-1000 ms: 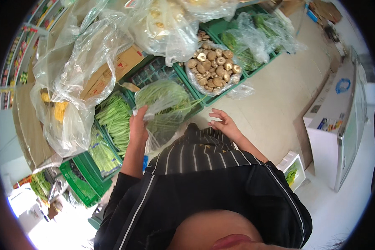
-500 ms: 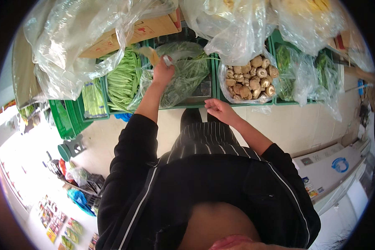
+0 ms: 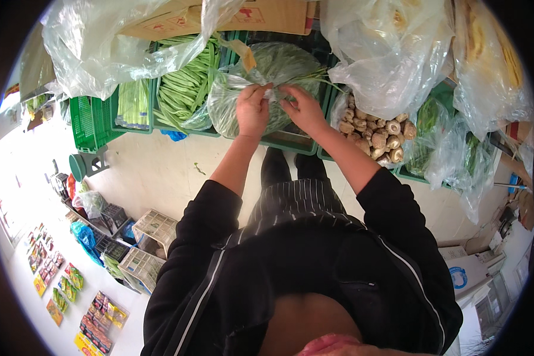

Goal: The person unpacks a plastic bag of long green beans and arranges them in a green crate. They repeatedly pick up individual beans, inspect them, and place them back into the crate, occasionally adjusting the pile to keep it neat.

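Note:
A clear plastic bag [image 3: 231,113] with thin leafy greens [image 3: 288,59] inside lies in a green crate [image 3: 291,142] in front of me. My left hand [image 3: 253,113] is closed on the gathered plastic at the near side of the bag. Beside it, the bent fingers of my right hand [image 3: 304,111] pinch the same bunched plastic. The fingertips of both hands almost meet there, and the exact grip is partly hidden. Just beyond my left hand hangs a tan strip [image 3: 245,55]. A few green stems stick out at the bag's right side.
Green beans [image 3: 187,83] fill the crate to the left, and brown mushrooms [image 3: 378,132] lie to the right. Large clear bags [image 3: 391,53] and a cardboard box [image 3: 273,16] overhang the crates from behind. Pale plastic crates [image 3: 154,231] stand on the floor at lower left.
My right hand has moved up from the crate's front edge to the bag and closed on its plastic. My left hand has shifted right and nearer. The view has moved too.

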Action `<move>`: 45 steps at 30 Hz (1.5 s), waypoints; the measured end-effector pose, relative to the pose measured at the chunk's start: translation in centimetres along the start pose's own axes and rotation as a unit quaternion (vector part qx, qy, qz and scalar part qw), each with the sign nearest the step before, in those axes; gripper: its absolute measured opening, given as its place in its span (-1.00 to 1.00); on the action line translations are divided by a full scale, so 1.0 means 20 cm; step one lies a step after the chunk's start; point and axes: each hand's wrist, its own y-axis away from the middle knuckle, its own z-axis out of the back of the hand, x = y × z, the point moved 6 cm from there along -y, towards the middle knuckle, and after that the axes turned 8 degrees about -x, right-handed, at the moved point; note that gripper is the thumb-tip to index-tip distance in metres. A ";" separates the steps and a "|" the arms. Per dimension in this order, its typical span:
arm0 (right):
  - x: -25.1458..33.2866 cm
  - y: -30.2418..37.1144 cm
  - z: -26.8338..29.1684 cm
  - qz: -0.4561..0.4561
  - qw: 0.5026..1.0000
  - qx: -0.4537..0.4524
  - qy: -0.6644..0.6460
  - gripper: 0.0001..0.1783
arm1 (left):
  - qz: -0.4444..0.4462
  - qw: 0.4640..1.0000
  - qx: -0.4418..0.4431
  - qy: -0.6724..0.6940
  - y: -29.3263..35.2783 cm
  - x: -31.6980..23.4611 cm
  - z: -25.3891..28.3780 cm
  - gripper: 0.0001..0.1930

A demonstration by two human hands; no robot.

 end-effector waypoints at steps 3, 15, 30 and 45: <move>-0.02 -0.09 -0.11 -0.045 0.998 0.010 -0.053 -0.68 | 0.086 0.994 -0.004 0.073 0.02 0.05 -0.04 -0.78; -0.03 -0.06 -0.14 -0.068 0.996 0.040 -0.035 -0.76 | 0.389 0.809 0.156 0.412 0.11 0.22 -0.12 -0.73; -0.14 0.03 -0.15 -0.273 0.933 0.030 -0.231 -0.85 | 0.289 0.896 0.166 0.295 0.07 0.19 -0.12 -0.76; -0.06 0.05 -0.13 -0.103 0.988 0.112 0.035 -0.77 | 0.514 0.730 0.031 0.450 0.01 0.44 -0.11 -0.90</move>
